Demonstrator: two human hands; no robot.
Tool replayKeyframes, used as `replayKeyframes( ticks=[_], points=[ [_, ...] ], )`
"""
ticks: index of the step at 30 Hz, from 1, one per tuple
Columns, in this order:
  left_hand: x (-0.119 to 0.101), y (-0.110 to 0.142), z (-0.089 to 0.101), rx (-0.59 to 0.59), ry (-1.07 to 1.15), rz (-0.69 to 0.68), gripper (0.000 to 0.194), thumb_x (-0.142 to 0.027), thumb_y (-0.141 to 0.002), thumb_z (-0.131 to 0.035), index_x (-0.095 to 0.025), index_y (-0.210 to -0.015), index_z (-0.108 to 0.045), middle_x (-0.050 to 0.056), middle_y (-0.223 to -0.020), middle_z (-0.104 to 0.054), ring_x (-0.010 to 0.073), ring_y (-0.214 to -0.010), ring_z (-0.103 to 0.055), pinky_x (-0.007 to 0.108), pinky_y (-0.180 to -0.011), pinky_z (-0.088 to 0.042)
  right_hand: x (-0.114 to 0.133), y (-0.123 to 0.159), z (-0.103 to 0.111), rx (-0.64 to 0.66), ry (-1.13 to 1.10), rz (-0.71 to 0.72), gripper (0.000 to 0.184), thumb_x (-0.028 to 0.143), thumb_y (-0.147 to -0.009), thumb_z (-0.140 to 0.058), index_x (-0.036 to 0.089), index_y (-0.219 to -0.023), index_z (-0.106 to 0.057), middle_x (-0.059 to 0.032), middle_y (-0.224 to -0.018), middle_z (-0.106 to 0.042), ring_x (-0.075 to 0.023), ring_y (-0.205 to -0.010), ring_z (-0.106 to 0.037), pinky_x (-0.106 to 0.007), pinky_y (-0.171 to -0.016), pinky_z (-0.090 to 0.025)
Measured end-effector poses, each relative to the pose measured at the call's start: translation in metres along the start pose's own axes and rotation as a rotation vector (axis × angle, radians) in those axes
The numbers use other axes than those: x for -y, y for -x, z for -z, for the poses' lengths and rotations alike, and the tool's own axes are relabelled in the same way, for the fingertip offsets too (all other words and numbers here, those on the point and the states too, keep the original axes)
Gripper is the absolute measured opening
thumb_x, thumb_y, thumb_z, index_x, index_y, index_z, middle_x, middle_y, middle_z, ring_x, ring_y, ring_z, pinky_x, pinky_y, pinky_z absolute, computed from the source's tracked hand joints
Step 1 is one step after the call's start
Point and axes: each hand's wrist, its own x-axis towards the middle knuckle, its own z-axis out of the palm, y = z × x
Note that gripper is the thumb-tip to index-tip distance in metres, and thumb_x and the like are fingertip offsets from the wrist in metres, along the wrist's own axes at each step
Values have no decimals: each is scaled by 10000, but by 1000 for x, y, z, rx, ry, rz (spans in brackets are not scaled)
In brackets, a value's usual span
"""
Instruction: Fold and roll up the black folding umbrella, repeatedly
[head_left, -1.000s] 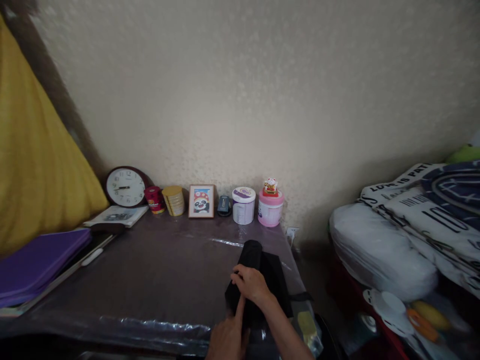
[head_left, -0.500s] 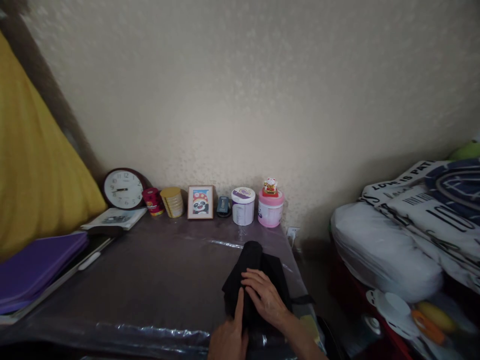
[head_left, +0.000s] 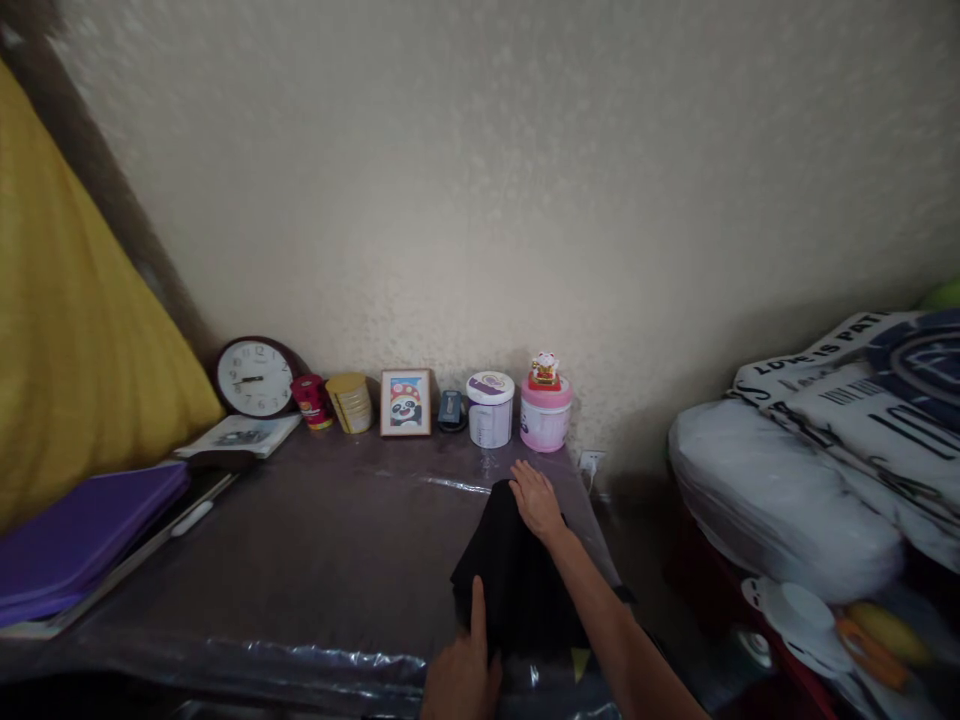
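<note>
A folded black cloth [head_left: 514,585] lies on the dark plastic-covered table [head_left: 315,550] near its right front corner. My right hand [head_left: 536,500] rests flat on the cloth's far end, fingers stretched out. My left hand [head_left: 463,670] is at the near edge of the cloth, its index finger pointing out and pressing on the fabric while the other fingers are curled in.
Along the wall stand a round clock [head_left: 255,377], a red tin [head_left: 311,400], a gold tin [head_left: 350,402], a small panda picture frame [head_left: 406,402], a white tub [head_left: 490,408] and a pink tub [head_left: 545,415]. Purple folder [head_left: 75,530] at left; bedding [head_left: 825,450] at right.
My right hand slid from the middle of the black cloth to its far end, flattening it. My left index finger stays pressed on the near part.
</note>
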Motion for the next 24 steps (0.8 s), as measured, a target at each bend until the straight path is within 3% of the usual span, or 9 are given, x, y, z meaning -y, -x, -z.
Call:
replayKeyframes(
  ticks=[3, 9, 13, 15, 17, 19, 21, 24],
  points=[
    [-1, 1, -1, -10, -12, 9, 721, -171, -828, -377, -97, -1386, 73, 148, -993, -663, 238, -870, -636, 308, -716, -431, 18, 13, 7, -19, -39, 62, 348, 251, -908, -344, 164, -1192, -526, -96, -1298, -486, -202, -1249, -369, -420, -1026, -272],
    [3, 0, -4, -23, 21, -24, 677, -180, -848, -342, -65, -1392, 44, 160, -1047, -639, 211, -908, -622, 271, -728, -409, 70, 65, 19, 158, -219, 222, 273, 270, -906, -389, 227, -1006, -639, -20, -1127, -626, -155, -1214, -407, -402, -1069, -189],
    [6, -2, -8, -40, 30, -40, 616, -184, -839, -348, -36, -1385, -107, 161, -1077, -625, 213, -949, -607, 264, -742, -400, 95, 88, 33, 260, -310, 260, 253, 254, -898, -408, 243, -947, -655, 3, -985, -679, -137, -1117, -494, -377, -1073, -191],
    [8, -2, -10, -51, 31, -58, 574, -191, -837, -342, -32, -1366, -189, 162, -1068, -628, 219, -954, -606, 268, -740, -401, 100, 93, 42, 284, -395, 263, 270, 246, -905, -384, 243, -944, -651, 6, -944, -685, -127, -1043, -543, -353, -1049, -254],
    [9, -2, -13, -72, 20, -51, 565, -197, -844, -323, -38, -1369, -185, 166, -1049, -633, 221, -938, -613, 275, -735, -402, 94, 93, 52, 238, -503, 203, 288, 259, -910, -359, 236, -966, -640, -11, -970, -674, -129, -997, -569, -316, -979, -359],
    [10, -2, -14, -93, 5, -35, 587, -205, -854, -311, -41, -1384, -119, 168, -1018, -642, 216, -923, -618, 276, -735, -399, 76, 92, 60, 79, -547, 50, 285, 283, -897, -367, 216, -1004, -622, -51, -1030, -649, -154, -995, -571, -307, -901, -432],
    [10, -2, -15, -102, -6, -31, 620, -215, -853, -324, -36, -1389, -70, 167, -999, -648, 213, -908, -621, 275, -730, -400, 48, 94, 61, -123, -439, -136, 283, 295, -862, -399, 194, -1026, -606, -88, -1051, -633, -194, -1008, -563, -365, -907, -430],
    [12, -2, -15, -102, 5, -56, 640, -223, -849, -338, -19, -1386, -56, 160, -985, -653, 213, -878, -625, 279, -713, -407, 3, 107, 54, -252, -269, -352, 330, 323, -785, -443, 133, -1001, -604, -147, -1010, -634, -260, -972, -579, -443, -894, -430]
  ],
)
